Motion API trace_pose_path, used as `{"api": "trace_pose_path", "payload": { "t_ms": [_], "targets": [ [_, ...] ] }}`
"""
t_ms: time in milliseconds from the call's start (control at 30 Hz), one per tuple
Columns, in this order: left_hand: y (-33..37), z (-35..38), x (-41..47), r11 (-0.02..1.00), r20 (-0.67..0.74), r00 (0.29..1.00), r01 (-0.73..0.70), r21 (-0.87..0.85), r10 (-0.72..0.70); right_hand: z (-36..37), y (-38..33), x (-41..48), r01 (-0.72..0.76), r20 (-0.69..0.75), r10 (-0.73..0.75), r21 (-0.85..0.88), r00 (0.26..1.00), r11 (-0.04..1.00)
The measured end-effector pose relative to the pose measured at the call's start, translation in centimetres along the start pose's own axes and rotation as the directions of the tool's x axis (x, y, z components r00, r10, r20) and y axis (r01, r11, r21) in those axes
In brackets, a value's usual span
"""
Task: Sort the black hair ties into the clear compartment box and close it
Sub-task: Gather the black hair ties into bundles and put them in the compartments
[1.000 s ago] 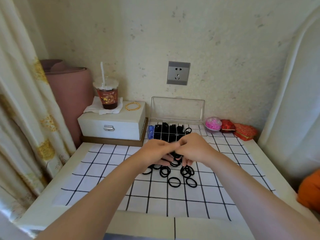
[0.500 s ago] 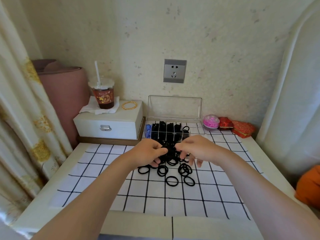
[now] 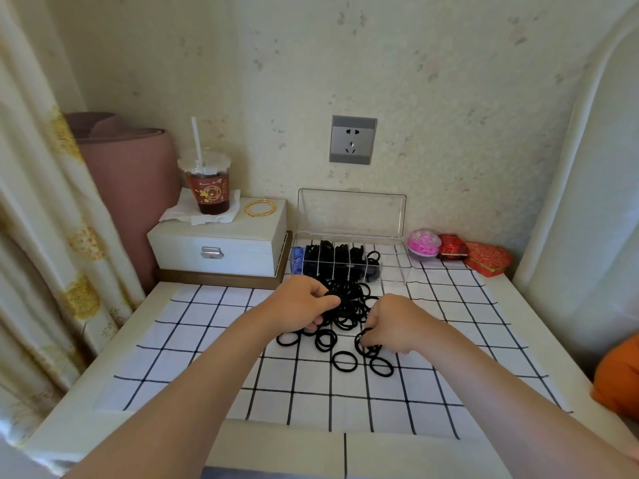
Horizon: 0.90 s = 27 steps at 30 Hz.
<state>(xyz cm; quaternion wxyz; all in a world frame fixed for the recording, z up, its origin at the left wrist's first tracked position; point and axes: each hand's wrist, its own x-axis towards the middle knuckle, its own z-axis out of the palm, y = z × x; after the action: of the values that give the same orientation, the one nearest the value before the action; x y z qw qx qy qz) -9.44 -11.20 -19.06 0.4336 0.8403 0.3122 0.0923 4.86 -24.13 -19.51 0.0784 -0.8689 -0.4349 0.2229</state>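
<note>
On the checked cloth (image 3: 207,340): your black hair ties (image 3: 349,305) lie heaped just in front of the clear compartment box (image 3: 397,267). A few rings lie loose nearer you, so everything is within reach of both hands.
Head view, left hand (image 3: 304,305): your fingers and thumb curl round a small bunch of ties at the pile's left edge. You are probably gathering a batch so that one trip fills a cell.
Head view, right hand (image 3: 390,326): your fingertips pinch a ring at the near right of the pile, knuckles up, seemingly picking off singles.
Box: it sits at the back near the wall, just beside the white jewellery box (image 3: 221,243). Its left and middle compartments hold black ties, the leftmost cell holds something blue, and the right-hand cells look bare.
Lid (image 3: 351,214): it stands upright at the back, which leaves the cells open for dropping ties in. Closing it comes last.
Progress: I judge you are well short of done, since most of the pile is not yet boxed.
Bystanders: a drink cup (image 3: 208,188) and a gold bangle (image 3: 260,208) sit on the jewellery box. Keep your elbows clear of them.
</note>
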Motion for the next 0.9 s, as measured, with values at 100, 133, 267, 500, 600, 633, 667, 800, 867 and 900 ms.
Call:
{"api": "trace_pose_path", "payload": {
  "t_ms": [100,133,267,500,600,633,667,800,867,900],
  "targets": [
    [0.0,0.1,-0.1,1.000,0.003,1.000,-0.014,-0.002,0.014,0.0,-0.1,0.0,0.014,0.018,-0.014,0.005,1.000,1.000],
    [0.0,0.1,-0.1,1.000,0.005,1.000,-0.012,-0.004,0.012,0.1,-0.1,0.0,0.015,0.022,-0.016,0.010,1.000,1.000],
    [0.0,0.1,-0.1,1.000,-0.010,1.000,-0.002,-0.010,0.002,0.3,-0.4,0.1,0.055,0.042,-0.057,0.041,0.998,0.998],
    [0.1,0.4,-0.3,1.000,-0.062,0.998,0.016,-0.007,-0.016,0.0,0.0,0.4,0.109,0.012,-0.110,0.019,0.994,0.994],
    [0.0,0.4,-0.2,0.999,-0.127,0.992,0.027,0.024,-0.024,-1.0,0.0,0.2,0.143,-0.061,-0.134,0.190,0.989,0.971],
    [-0.1,0.4,-0.1,0.999,-0.144,0.989,0.028,0.025,-0.024,-1.6,-0.1,0.0,0.168,-0.096,-0.146,0.296,0.985,0.940],
    [-0.1,0.4,0.0,0.999,-0.156,0.987,0.032,0.019,-0.028,-2.1,-0.3,-0.3,0.195,-0.129,-0.154,0.409,0.979,0.892],
    [0.3,1.0,0.3,0.985,-0.098,0.992,0.063,-0.158,-0.079,-3.1,-0.7,-1.4,0.215,-0.185,-0.117,0.709,0.976,0.671],
    [0.9,1.3,0.2,0.943,-0.001,0.995,0.095,-0.318,-0.101,-2.7,-0.9,-1.3,0.219,-0.227,-0.083,0.677,0.970,0.702],
    [1.2,1.5,0.1,0.920,0.033,0.994,0.107,-0.377,-0.102,-2.4,-0.9,-1.2,0.220,-0.249,-0.068,0.655,0.966,0.723]
  ]
}}
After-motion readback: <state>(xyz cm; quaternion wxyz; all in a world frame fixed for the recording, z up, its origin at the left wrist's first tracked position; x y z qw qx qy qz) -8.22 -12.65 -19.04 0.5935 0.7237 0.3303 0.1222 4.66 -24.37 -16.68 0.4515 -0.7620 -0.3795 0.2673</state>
